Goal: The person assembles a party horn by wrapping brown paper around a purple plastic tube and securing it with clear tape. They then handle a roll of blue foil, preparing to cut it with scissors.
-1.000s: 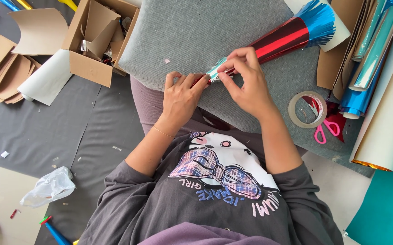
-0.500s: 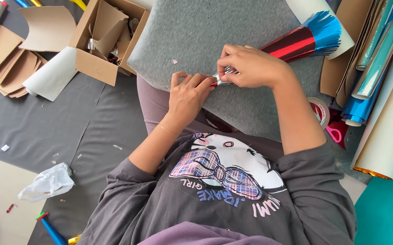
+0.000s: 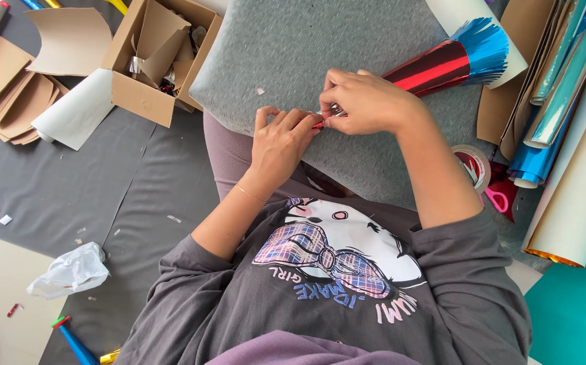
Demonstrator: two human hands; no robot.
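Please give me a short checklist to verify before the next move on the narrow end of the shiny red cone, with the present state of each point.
1. Both hands on the narrow tip: ok. The left hand and right hand meet there.
2. Red foil cone supported: ok, it lies on the grey cushion.
3. Blue fringe at the wide end free of the hands: ok.
4. Tape roll close by: ok, beside the right forearm.
5. Pink-handled scissors close by: ok, partly hidden.
6. Tip fastened: cannot tell, fingers cover it.
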